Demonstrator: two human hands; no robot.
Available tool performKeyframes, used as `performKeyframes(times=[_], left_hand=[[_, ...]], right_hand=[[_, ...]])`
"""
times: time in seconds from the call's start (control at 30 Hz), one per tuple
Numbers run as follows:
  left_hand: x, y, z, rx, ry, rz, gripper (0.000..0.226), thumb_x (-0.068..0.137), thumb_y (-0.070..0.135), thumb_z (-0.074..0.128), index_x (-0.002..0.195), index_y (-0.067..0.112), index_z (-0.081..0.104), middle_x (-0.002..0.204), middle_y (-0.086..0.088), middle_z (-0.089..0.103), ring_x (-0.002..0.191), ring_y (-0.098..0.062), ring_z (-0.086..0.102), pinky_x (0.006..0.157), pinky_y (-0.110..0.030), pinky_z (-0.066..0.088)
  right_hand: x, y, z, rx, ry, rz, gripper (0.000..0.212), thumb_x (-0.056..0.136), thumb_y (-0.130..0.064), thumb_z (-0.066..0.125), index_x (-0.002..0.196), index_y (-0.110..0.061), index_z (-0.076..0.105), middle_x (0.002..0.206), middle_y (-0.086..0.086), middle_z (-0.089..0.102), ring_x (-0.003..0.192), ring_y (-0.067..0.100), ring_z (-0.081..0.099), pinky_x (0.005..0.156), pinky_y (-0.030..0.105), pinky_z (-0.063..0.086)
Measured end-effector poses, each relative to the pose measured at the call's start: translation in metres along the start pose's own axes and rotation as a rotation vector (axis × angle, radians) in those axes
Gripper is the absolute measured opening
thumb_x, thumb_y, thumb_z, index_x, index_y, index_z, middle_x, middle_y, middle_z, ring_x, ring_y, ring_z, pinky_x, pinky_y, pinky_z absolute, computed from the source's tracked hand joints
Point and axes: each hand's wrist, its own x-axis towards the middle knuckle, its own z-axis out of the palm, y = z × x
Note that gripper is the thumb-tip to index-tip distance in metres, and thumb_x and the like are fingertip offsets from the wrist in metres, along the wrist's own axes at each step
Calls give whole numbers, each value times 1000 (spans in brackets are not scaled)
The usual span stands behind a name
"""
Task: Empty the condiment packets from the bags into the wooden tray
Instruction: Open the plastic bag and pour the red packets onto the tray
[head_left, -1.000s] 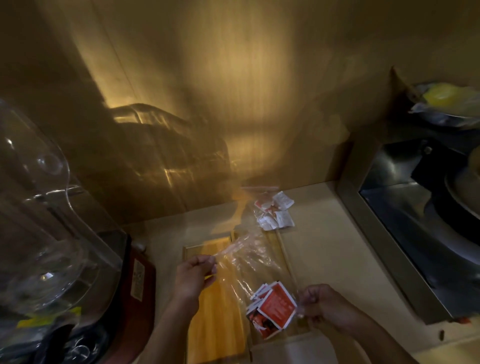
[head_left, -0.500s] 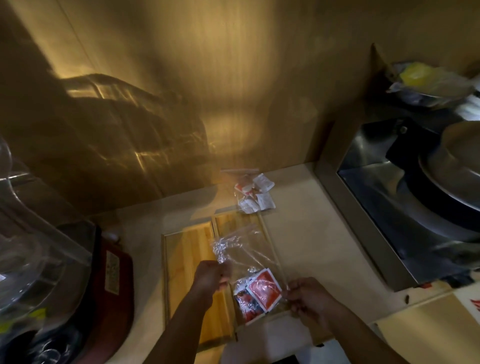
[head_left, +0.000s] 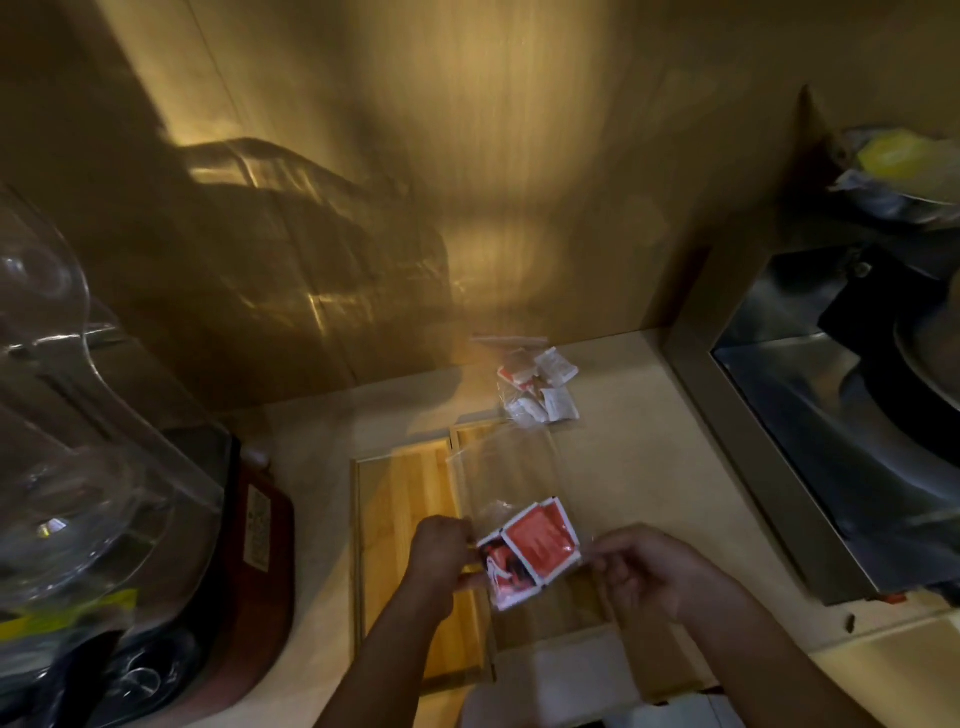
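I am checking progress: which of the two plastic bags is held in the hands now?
The clear bag with red packets, held over the wooden tray by left hand and right hand; the other bag lies untouched.

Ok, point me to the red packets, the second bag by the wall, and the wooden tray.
red packets (head_left: 540, 543), head view, face of the big red packet inside the held bag
second bag (head_left: 537, 387), head view, its middle
wooden tray (head_left: 410, 499), head view, bare floor of the left compartment

Left tray compartment (head_left: 410, 525) open — second bag (head_left: 537, 387) behind.
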Motion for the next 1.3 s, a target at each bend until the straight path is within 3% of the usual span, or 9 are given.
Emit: performKeyframes(times=[0.13,0.27,0.4,0.63,0.73,0.87,1.03,1.2,1.3], left_hand=[[2,3,3,7,39,-54,27,95,12,42,69,11,48,67,-7,55,49,-16,57,34,-18,46],[2,-12,6,54,31,-122,28,92,9,47,66,15,50,65,-2,54,48,-12,55,42,-20,47],[-4,-23,3,-57,0,-161,25,91,7,45,71,6,59,53,-4,56,35,-12,51,42,-20,40],[-10,-34,7,-83,-121,-234,23,89,8,50,69,8,61,52,-2,49,40,-13,41,41,-19,33],[-11,-20,6,-52,-104,-162,19,89,5,50,74,6,62,59,-7,53,50,-17,46,46,-24,37],[-15,6,0,-46,-92,48,19,86,5,53,71,11,63,65,-4,60,60,-17,53,56,-25,41],[-16,-11,-5,104,-144,-63,27,89,2,43,71,9,63,64,-4,62,55,-14,57,48,-21,46],[-12,-32,-8,-2,-177,-216,13,80,8,57,77,6,69,72,-11,63,61,-19,58,55,-26,51],[-12,-23,-5,-62,-122,-212,14,81,13,60,69,9,66,62,-6,60,55,-17,52,49,-23,44]], right_hand=[[-5,-11,9,45,-36,-25,39,82,-3,53,44,-4,60,31,0,47,20,3,35,23,8,24],[7,6,10,-58,29,19,44,83,-8,52,39,-7,53,29,-2,40,22,4,32,25,9,22],[13,21,4,-159,25,39,21,76,-15,63,58,-6,59,38,-2,48,27,6,39,28,13,29],[16,30,6,-236,85,-23,17,86,-20,61,76,-6,58,51,5,57,35,12,50,40,18,43],[10,19,13,-264,81,-143,14,84,-11,58,72,-6,59,45,2,50,35,11,42,36,14,30],[-9,-7,19,-256,9,-308,32,84,-5,54,54,-13,63,44,4,50,32,13,44,34,15,33],[-10,10,9,-416,-65,-110,36,83,-8,54,48,-8,63,47,10,57,31,12,47,34,16,38],[15,30,-4,-199,34,35,27,86,-21,57,63,-8,55,50,4,49,45,18,57,51,28,55],[21,25,3,-154,90,-10,25,86,-20,60,65,-6,56,50,5,46,33,15,45,38,22,47]])
